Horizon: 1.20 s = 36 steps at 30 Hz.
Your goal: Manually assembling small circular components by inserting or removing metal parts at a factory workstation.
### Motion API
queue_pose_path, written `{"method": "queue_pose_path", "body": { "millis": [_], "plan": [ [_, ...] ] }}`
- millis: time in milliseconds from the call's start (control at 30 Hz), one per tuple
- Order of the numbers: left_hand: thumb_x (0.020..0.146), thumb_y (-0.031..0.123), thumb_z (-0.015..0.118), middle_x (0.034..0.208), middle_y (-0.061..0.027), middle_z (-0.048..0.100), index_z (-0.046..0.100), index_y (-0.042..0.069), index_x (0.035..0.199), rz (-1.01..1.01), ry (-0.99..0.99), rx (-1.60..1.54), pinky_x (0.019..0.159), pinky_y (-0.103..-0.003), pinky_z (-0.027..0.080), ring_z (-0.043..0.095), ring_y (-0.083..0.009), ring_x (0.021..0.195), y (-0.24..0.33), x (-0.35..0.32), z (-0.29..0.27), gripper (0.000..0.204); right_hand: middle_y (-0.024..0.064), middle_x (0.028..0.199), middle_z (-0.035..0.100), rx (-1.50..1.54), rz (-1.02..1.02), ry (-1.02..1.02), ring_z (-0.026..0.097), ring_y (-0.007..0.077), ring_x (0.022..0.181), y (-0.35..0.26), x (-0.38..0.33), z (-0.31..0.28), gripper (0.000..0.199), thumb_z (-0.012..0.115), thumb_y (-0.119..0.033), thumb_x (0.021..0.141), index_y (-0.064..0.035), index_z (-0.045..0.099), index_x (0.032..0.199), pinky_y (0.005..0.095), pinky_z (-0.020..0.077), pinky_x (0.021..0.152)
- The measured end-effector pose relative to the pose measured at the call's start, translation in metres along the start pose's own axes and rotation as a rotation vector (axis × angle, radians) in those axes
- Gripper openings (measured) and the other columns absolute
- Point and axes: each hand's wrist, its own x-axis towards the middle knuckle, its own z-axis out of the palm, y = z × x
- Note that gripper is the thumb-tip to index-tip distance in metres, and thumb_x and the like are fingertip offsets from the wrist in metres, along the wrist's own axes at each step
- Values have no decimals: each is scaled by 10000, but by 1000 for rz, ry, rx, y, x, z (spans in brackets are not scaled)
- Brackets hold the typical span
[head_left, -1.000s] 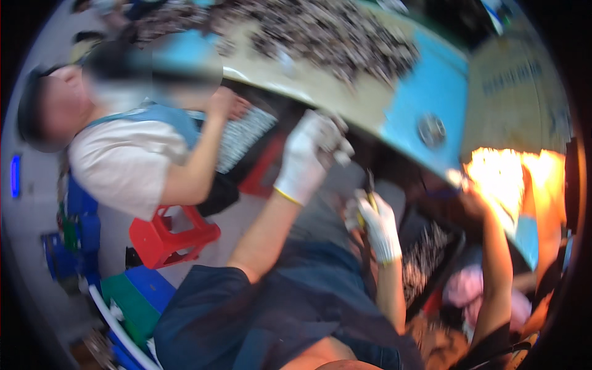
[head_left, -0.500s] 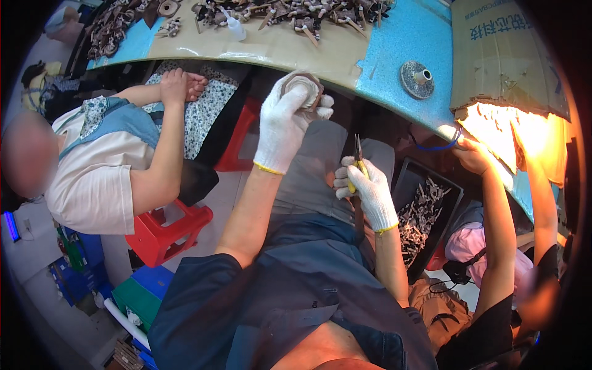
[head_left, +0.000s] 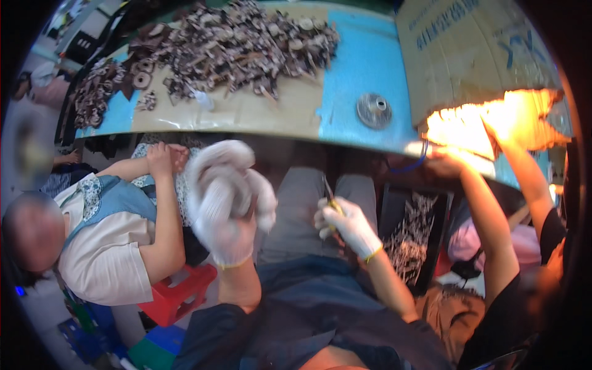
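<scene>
My left hand (head_left: 225,209), in a white knitted glove, is raised close to the camera, left of my lap and smeared by motion. Its fingers curl around a round, pale brownish piece (head_left: 237,196), mostly hidden and blurred. Over my lap, my gloved right hand (head_left: 353,227) is closed on pliers with yellow handles (head_left: 335,205), their dark jaws pointing up toward the table edge. The two hands are apart, and the pliers touch nothing else I can see.
A large heap of small brown and white pieces (head_left: 246,52) covers the table, with a white squeeze bottle (head_left: 202,99) and metal hubbed disc (head_left: 374,112). A black tray of pieces (head_left: 404,237) sits right. A co-worker reaches into a brightly lit cardboard box (head_left: 475,55); another person sits left.
The view has shifted, showing more of the table heap. My left hand has come left and closer to the camera with the round piece. My right hand still holds the pliers over my lap.
</scene>
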Motion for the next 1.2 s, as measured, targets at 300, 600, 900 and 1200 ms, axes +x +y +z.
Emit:
{"method": "queue_pose_path", "body": {
  "millis": [300,600,900,1200],
  "plan": [
    [1042,178,587,1153,-123,668,576,14,1353,-184,375,65,489,-299,486,659,-214,693,-5,2,15,352,117,1035,691,51,30,-46,708,196,899,-3,4,-3,298,656,-185,1059,5,596,1281,335,622,749],
    [1086,321,622,1199,-111,683,591,56,1369,-273,422,-219,776,-380,583,696,-266,963,-57,3,-69,389,152,1050,671,173,37,-115,698,212,875,-5,6,11,269,636,-124,1068,19,571,1287,330,621,725],
    [1081,602,496,1151,-223,710,639,-27,1226,-7,421,-1037,977,-545,581,663,-412,1121,-67,-1,-118,660,169,1068,697,-96,-15,-282,725,251,882,-27,-7,54,356,617,-216,1091,23,570,1351,372,627,710],
    [1062,542,593,1106,-224,686,610,-11,1127,95,691,-1156,1015,-588,566,653,-440,1102,-56,-4,-129,558,158,1037,692,-62,30,-430,717,261,856,-23,-4,91,326,592,-223,1093,8,582,1323,398,625,703]
  ]
}}
